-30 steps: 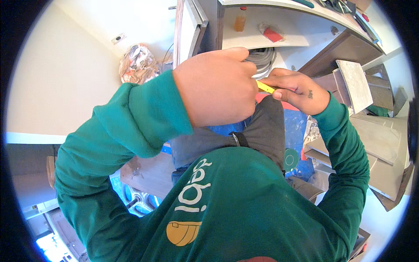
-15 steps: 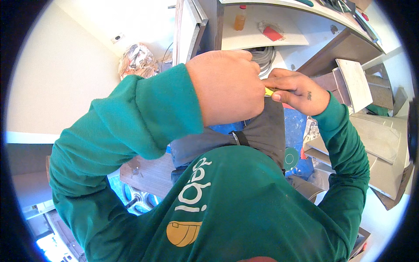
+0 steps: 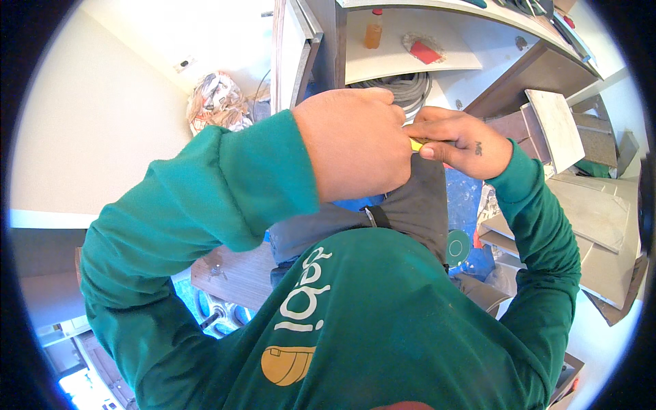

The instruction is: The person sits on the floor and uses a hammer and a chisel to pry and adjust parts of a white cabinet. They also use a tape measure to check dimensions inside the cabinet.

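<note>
Strip (image 3: 416,145), yellow, sits between the hands; the right hand (image 3: 461,142) pinches it between thumb and fingers; the left hand (image 3: 359,145) curls beside it, its hold hidden from me; a steady, light pinch should serve best.

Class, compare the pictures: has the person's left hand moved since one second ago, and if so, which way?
Yes. Judged against the bottle of orange liquid, the left hand has shifted rightward, toward the right hand.

Bottle (image 3: 373,34) on shelf (image 3: 369,65) before the hands (image 3: 359,143), boards (image 3: 557,130) at right
</note>
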`<state>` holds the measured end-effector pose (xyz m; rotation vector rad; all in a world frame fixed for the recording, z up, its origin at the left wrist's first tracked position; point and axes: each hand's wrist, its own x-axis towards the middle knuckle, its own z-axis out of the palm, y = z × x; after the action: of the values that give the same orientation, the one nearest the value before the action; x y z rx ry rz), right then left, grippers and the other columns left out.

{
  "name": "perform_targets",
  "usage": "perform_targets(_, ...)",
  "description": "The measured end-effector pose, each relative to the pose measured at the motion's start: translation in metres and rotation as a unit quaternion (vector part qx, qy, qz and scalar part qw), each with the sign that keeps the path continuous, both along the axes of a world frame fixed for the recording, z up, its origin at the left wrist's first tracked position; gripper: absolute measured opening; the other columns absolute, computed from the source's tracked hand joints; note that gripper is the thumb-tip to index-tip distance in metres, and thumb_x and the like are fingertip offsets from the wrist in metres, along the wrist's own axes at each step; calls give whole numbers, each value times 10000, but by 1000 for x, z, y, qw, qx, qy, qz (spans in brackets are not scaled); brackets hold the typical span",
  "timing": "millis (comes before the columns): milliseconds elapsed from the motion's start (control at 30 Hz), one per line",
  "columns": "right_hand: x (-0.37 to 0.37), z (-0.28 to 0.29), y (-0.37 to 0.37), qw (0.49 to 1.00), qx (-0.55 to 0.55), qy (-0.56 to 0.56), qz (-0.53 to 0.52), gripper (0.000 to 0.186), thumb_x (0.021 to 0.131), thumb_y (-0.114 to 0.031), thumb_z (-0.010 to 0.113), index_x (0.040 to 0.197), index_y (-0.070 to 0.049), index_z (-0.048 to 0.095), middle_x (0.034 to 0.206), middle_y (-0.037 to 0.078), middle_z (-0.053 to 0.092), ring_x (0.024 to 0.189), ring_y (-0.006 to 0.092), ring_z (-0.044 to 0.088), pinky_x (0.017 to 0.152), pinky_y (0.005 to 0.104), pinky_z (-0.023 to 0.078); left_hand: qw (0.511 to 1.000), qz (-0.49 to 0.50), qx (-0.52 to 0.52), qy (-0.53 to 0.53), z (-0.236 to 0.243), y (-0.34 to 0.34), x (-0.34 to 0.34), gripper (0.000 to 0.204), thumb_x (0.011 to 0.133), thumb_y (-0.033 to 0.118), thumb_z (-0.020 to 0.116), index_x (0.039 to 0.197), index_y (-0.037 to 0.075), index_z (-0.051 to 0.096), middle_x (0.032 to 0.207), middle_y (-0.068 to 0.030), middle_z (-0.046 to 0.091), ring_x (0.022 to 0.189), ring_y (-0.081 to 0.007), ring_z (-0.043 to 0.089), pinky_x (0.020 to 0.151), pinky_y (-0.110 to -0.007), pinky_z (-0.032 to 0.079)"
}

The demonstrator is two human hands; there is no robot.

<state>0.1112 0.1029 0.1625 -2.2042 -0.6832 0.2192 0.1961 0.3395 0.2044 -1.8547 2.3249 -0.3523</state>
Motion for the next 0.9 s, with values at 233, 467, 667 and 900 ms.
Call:
perform_targets(233,2,-21,4,999,22,-33,-2,331,930,-129,596,1232,8,609,911,134,550,889,275,549,810,385,444,1000,-5,2,-22,-3,-7,-4,98,633,236,635,599,160,687,706,-2,618,785,-179,573,738,-314,417)
perform_targets(467,0,-50,17,994,111,8,-26,287,943,-128,588,1201,-6,623,958,113,562,918,237,556,840,361,448,999,-1,-47,-18,-9,-12,-5,92,640,238,637,619,158,677,708,1,603,776,-183,562,751,-324,414)
perform_targets(667,-7,-67,27,968,200,118,-100,335,962,-109,578,1281,-8,592,1051,71,563,990,167,556,895,304,443,952,11,-289,98,23,1,15,130,740,174,718,804,77,659,790,-44,631,779,-251,597,756,-377,461)
perform_targets(900,-10,-83,31,977,182,46,-98,375,972,-166,584,1305,6,570,1066,79,583,1025,168,575,914,292,442,870,172,-320,334,-33,50,23,234,840,49,688,1068,6,659,1049,-158,661,983,-306,637,905,-370,482)
